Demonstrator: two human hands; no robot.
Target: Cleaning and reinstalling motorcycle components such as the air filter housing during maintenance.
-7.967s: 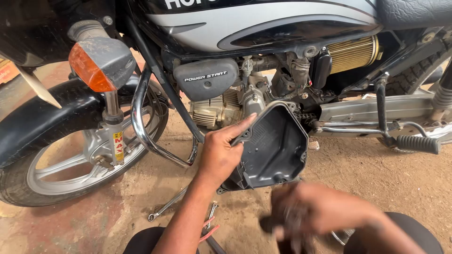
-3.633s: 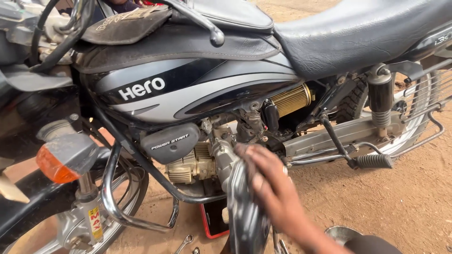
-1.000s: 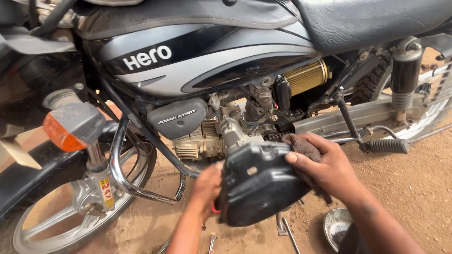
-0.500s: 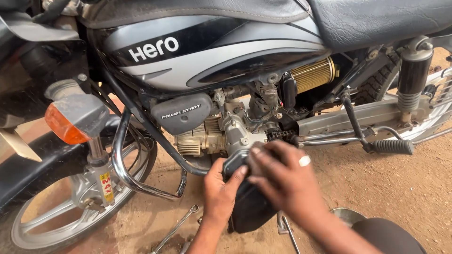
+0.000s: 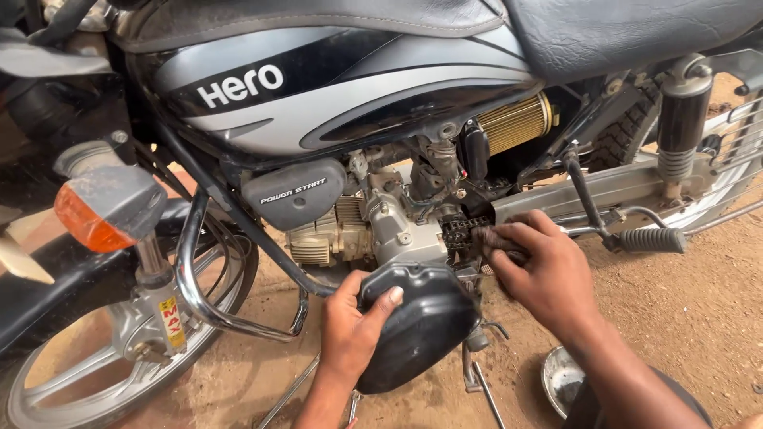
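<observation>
Our left hand (image 5: 350,330) clasps the black engine cover (image 5: 417,326), its long axis tilted, domed face outward, while our right hand (image 5: 544,270) pinches a rag (image 5: 489,238) at the chain (image 5: 459,232).

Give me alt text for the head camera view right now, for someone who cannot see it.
A person's left hand presses a black engine side cover against the lower engine of a black and silver motorcycle, while the right hand reaches to the chain sprocket area beside it. The bike stands on dirt ground, with a small metal bowl near the right forearm.
</observation>
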